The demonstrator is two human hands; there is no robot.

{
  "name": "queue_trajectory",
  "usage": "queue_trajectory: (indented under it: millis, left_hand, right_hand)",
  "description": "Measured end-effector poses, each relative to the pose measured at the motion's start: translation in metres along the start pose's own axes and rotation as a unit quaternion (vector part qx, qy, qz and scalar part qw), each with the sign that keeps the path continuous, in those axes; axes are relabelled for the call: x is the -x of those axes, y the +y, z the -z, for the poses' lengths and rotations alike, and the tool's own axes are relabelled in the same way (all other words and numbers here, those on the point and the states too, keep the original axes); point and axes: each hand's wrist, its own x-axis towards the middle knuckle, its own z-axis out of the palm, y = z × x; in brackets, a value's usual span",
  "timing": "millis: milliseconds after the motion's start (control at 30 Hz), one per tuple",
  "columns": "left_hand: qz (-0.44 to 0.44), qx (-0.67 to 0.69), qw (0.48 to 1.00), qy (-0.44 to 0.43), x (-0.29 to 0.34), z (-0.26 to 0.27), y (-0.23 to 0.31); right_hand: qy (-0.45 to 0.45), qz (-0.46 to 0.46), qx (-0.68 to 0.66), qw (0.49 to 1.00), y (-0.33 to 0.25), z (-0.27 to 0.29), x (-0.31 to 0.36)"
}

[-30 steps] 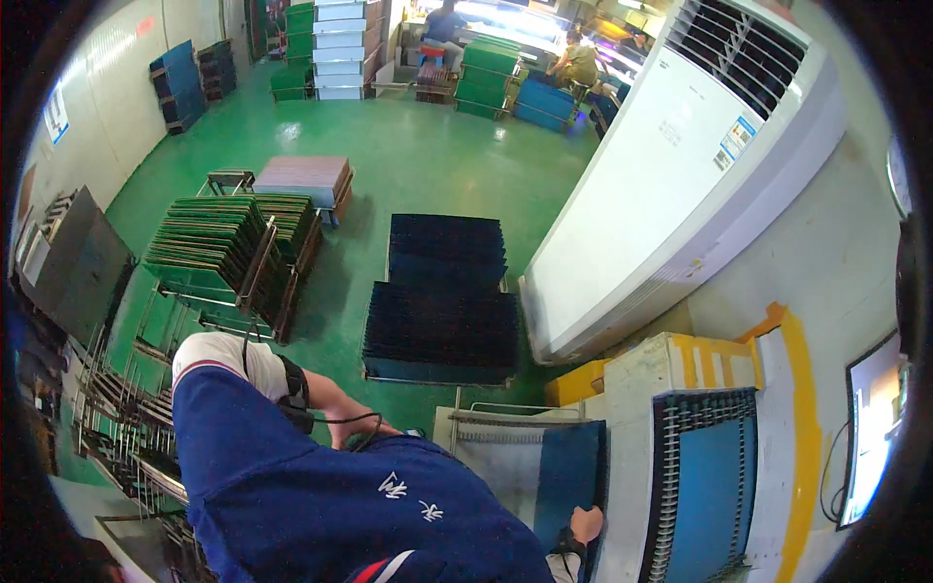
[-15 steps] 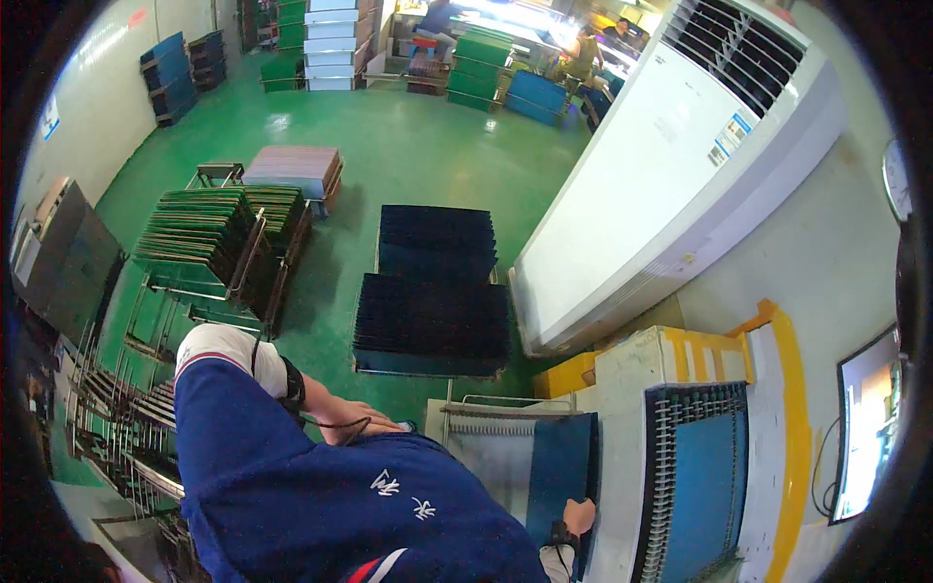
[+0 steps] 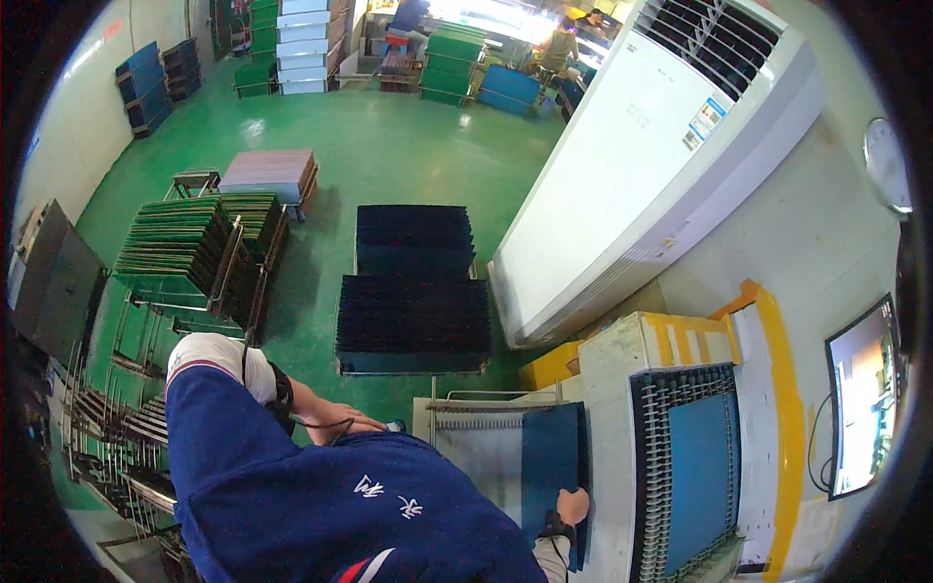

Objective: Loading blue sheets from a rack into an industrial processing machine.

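At the lower right my right hand (image 3: pixel 573 506) is closed at the edge of a dark blue panel (image 3: pixel 550 462), which stands in a rack with a toothed pale guide (image 3: pixel 476 424). Its fingertips are partly hidden. My left hand (image 3: pixel 352 424) lies against the front of my navy shirt (image 3: pixel 282 476), fingers stretched out and holding nothing I can see. A dark cord crosses that hand. Beside the rack, a blue board (image 3: pixel 702 476) lies on a conveyor bed with a row of rollers (image 3: pixel 657 466).
Two stacks of dark panels (image 3: pixel 413 325) stand on the green floor ahead. Racks of green-edged boards (image 3: pixel 170 243) and metal frames are at left. A tall white air conditioner (image 3: pixel 622 185) rises at right, near a screen (image 3: pixel 863 398). People work at the far bench.
The view has turned slightly, so the floor stacks and air conditioner sit further left. My right hand stays at the blue panel's edge, and my left hand stays against the shirt.
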Motion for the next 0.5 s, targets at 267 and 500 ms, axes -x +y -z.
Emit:
queue_trajectory:
  millis: [267, 500]
  left_hand:
    - [-0.005, -0.005, 1.0, 0.007, -0.001, -0.004, -0.003]
    - [-0.035, 0.0, 0.999, 0.033, -0.001, -0.011, -0.009]
  right_hand:
    - [0.012, 0.013, -0.001, 1.0, 0.001, -0.001, 0.001]
    - [0.024, -0.008, 0.002, 1.0, 0.0, -0.001, -0.001]
